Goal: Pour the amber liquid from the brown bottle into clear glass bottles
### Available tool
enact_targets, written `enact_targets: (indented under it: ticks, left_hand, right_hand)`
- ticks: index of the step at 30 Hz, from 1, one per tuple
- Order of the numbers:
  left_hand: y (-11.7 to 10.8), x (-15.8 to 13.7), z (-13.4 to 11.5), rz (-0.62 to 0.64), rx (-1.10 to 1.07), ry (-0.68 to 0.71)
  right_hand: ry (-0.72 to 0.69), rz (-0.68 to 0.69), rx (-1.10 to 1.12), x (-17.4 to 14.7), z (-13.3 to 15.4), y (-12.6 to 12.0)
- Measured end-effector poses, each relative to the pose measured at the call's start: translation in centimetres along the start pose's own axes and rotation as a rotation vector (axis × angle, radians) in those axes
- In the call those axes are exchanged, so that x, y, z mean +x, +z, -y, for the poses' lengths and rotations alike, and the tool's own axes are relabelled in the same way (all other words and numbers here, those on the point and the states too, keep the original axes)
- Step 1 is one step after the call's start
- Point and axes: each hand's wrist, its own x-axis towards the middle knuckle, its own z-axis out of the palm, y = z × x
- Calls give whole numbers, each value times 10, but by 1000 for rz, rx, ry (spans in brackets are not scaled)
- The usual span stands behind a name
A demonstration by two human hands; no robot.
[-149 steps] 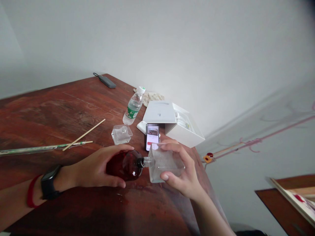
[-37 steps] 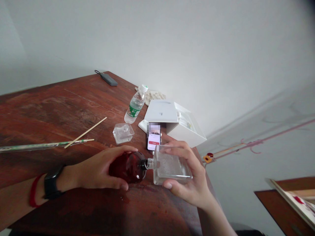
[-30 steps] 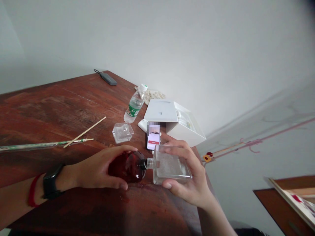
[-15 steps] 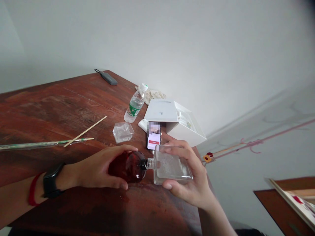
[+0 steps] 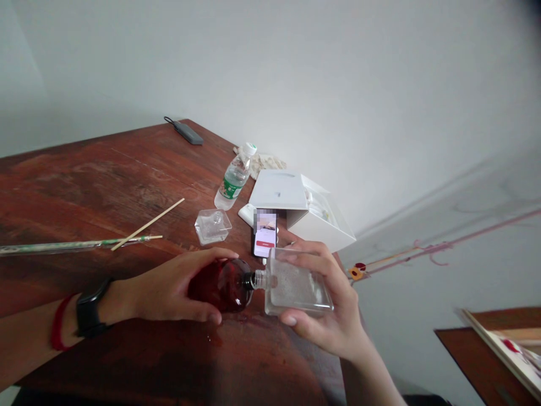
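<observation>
My left hand [image 5: 186, 290] is wrapped round a dark red bottle [image 5: 222, 286] with a black neck, tipped on its side and pointing right. In my right hand [image 5: 325, 299] is a clear square glass bottle [image 5: 296, 285], also held sideways, its threaded neck facing left. The two necks meet end to end; whether one sits inside the other I cannot tell. Droplets show on the clear bottle's walls. Just beyond my hands lies a faceted clear piece [image 5: 212, 226], like a small dish or stopper. Small wet spots dot the wooden table [image 5: 253, 361] below.
Behind stand a water bottle [image 5: 234, 177] and an open white box [image 5: 279, 189]. A lit phone [image 5: 265, 234] leans by the box. Chopsticks [image 5: 147, 224], some in a wrapper, lie left. A grey looped device [image 5: 188, 133] rests at the far corner. The wall borders the right side.
Both hands and bottles keep nearly the same pose, neck to neck. The whole view has shifted very slightly.
</observation>
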Motion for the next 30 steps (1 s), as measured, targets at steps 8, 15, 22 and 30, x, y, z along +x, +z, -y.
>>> enact_targets:
  ticks: [8,15,22,30]
  left_hand:
    - [-1,1,-4,12,0,-1]
    - [-1,1,-4,16,-13,-1]
    - [-1,2,-5,9,0,12]
    - [-1,3,-5,24,-17,19]
  right_hand:
    - [2,-2,7,-1,-1,1]
    - [10,2,9,-2,-1,1]
    - [-2,6,11,-1,-1,0]
    - [15,13,34,-2,-2,1]
